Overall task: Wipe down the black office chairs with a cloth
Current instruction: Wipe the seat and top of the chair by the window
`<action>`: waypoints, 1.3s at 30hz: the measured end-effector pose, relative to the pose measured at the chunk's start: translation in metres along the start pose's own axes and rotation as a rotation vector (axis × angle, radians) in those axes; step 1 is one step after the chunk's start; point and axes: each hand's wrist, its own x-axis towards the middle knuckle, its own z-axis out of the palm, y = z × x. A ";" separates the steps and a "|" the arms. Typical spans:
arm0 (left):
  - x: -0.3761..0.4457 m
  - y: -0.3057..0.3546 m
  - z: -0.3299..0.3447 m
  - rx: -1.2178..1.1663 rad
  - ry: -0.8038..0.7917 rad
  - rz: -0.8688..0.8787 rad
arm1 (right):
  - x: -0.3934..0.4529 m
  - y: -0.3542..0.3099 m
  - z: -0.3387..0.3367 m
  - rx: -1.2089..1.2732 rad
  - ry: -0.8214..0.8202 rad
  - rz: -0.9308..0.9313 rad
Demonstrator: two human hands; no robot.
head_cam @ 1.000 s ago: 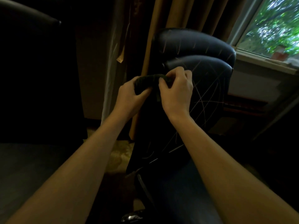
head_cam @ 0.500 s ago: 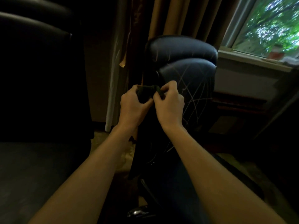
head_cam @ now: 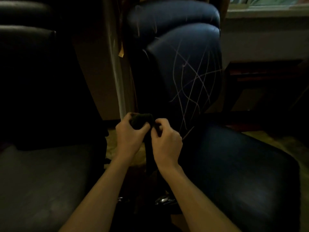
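Between the two chairs, I hold a dark cloth [head_cam: 141, 120] bunched up in front of me — my left hand [head_cam: 129, 138] curls round the wad, my right hand [head_cam: 165, 143] pinches its right edge with thumb and fingertips. A strip of the cloth hangs down between my wrists. The chair on the right [head_cam: 192, 67] has pale scratch lines across its backrest; the chair on the left [head_cam: 33, 81] sits in deep shadow.

Curtain [head_cam: 117, 67] hangs behind; window sill [head_cam: 267, 12] at upper right
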 end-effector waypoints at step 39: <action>0.005 -0.207 0.127 -0.218 -0.321 -0.245 | -0.043 0.164 0.140 -0.052 -0.215 0.317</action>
